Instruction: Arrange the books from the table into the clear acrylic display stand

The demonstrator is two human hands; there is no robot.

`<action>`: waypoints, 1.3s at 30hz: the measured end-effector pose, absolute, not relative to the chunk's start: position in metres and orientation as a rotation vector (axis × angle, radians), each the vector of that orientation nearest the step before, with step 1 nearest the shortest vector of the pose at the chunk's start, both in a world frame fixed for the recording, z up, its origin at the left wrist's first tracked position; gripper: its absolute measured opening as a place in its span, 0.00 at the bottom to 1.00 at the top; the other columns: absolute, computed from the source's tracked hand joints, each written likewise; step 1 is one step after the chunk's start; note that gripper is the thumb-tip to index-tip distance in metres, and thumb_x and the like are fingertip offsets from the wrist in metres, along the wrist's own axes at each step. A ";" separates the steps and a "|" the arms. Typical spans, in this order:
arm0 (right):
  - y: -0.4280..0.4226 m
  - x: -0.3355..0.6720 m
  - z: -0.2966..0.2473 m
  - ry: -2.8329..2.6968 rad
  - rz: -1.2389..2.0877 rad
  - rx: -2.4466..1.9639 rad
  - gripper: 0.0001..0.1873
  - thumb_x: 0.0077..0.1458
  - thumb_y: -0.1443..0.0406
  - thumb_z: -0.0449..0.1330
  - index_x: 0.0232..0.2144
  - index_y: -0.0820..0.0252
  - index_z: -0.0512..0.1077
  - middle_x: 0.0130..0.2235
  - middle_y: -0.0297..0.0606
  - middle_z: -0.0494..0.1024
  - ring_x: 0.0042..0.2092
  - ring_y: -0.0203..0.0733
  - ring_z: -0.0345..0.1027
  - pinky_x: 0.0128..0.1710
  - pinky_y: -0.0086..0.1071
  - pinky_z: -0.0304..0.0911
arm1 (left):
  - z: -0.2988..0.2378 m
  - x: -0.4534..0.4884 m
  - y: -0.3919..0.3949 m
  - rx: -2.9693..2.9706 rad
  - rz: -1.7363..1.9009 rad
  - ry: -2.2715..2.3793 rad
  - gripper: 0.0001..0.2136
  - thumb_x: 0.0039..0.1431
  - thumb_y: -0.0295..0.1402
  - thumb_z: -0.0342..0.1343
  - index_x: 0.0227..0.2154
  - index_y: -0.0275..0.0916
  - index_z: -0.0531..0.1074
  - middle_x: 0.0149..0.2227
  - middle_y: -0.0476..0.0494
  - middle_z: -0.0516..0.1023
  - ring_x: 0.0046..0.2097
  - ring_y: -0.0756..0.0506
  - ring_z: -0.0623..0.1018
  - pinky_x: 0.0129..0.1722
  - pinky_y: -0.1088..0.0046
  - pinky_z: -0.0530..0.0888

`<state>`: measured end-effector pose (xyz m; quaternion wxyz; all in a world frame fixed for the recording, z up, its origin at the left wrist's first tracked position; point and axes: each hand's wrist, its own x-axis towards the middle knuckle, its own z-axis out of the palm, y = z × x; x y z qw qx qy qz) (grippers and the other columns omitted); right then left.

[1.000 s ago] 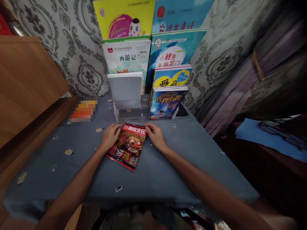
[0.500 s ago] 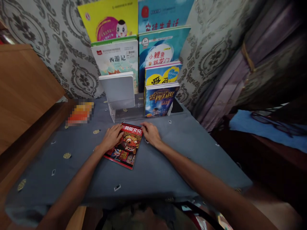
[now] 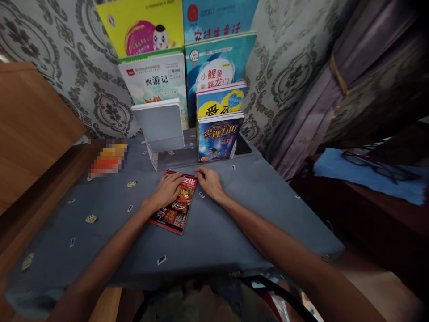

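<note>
A red magazine (image 3: 174,210) with a mask on its cover lies flat on the grey-blue tablecloth (image 3: 217,228). My left hand (image 3: 168,189) lies on the upper part of the cover, fingers stretched flat across it. My right hand (image 3: 208,181) rests at the magazine's top right corner, fingers curled on its edge. Just behind stands a clear tiered display stand (image 3: 174,156) with a white-backed book (image 3: 159,120) on its lowest left step and a dark blue book (image 3: 217,136) on the right.
Taller books fill the stand's back rows: a yellow one (image 3: 144,27), a white one (image 3: 154,80) and blue ones (image 3: 214,67). A wooden cabinet (image 3: 30,129) stands left, patterned wallpaper behind, curtains (image 3: 351,80) and a blue cloth (image 3: 368,174) right. A blurred orange patch (image 3: 107,158) lies at the table's left.
My left hand has slid rightward from the magazine's left edge onto its cover, hiding most of the title. The right hand stays at the top right corner. The view has shifted right.
</note>
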<state>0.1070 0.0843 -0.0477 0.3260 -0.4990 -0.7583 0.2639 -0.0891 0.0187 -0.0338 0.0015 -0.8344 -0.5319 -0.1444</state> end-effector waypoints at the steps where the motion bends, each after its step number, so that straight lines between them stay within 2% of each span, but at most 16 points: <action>1: 0.084 0.107 -0.048 -1.986 0.693 -1.313 0.16 0.59 0.72 0.53 0.43 0.56 0.78 0.39 0.37 0.83 0.43 0.42 0.75 0.45 0.31 0.65 | -0.033 -0.085 0.019 -2.637 -0.453 -1.636 0.18 0.66 0.29 0.45 0.55 0.38 0.70 0.60 0.37 0.71 0.61 0.40 0.70 0.61 0.55 0.65; 10: 0.084 0.106 -0.048 -1.979 0.676 -1.332 0.17 0.60 0.72 0.52 0.44 0.57 0.77 0.39 0.37 0.83 0.44 0.41 0.76 0.46 0.30 0.66 | -0.031 -0.065 0.016 -2.672 -0.360 -1.507 0.18 0.66 0.28 0.46 0.56 0.41 0.71 0.59 0.35 0.70 0.60 0.37 0.69 0.59 0.52 0.67; 16: 0.084 0.107 -0.048 -2.006 0.673 -1.336 0.16 0.60 0.71 0.53 0.44 0.56 0.77 0.39 0.36 0.83 0.43 0.41 0.76 0.46 0.30 0.66 | -0.029 -0.071 0.005 -2.767 -0.419 -1.443 0.18 0.67 0.28 0.46 0.57 0.41 0.71 0.59 0.37 0.71 0.60 0.39 0.69 0.60 0.54 0.66; 30: 0.081 0.106 -0.045 -2.087 0.609 -1.340 0.15 0.60 0.71 0.53 0.44 0.58 0.77 0.43 0.38 0.83 0.46 0.42 0.74 0.47 0.30 0.64 | -0.014 -0.098 -0.102 -3.027 -0.442 -1.473 0.19 0.67 0.29 0.48 0.57 0.52 0.71 0.63 0.44 0.68 0.64 0.41 0.66 0.64 0.52 0.63; 36: 0.077 0.105 -0.044 -2.154 0.547 -1.309 0.15 0.60 0.72 0.53 0.44 0.59 0.77 0.45 0.41 0.81 0.48 0.43 0.72 0.48 0.31 0.62 | -0.015 -0.110 -0.109 -3.013 -0.540 -1.545 0.16 0.68 0.33 0.47 0.54 0.49 0.73 0.62 0.43 0.70 0.63 0.43 0.67 0.64 0.56 0.63; 39: 0.074 0.104 -0.042 -2.212 0.481 -1.304 0.14 0.61 0.70 0.53 0.44 0.59 0.77 0.44 0.42 0.81 0.47 0.43 0.71 0.48 0.31 0.61 | -0.025 -0.119 -0.089 -2.652 -0.640 -1.849 0.18 0.68 0.36 0.47 0.57 0.41 0.69 0.63 0.36 0.67 0.63 0.39 0.67 0.62 0.53 0.64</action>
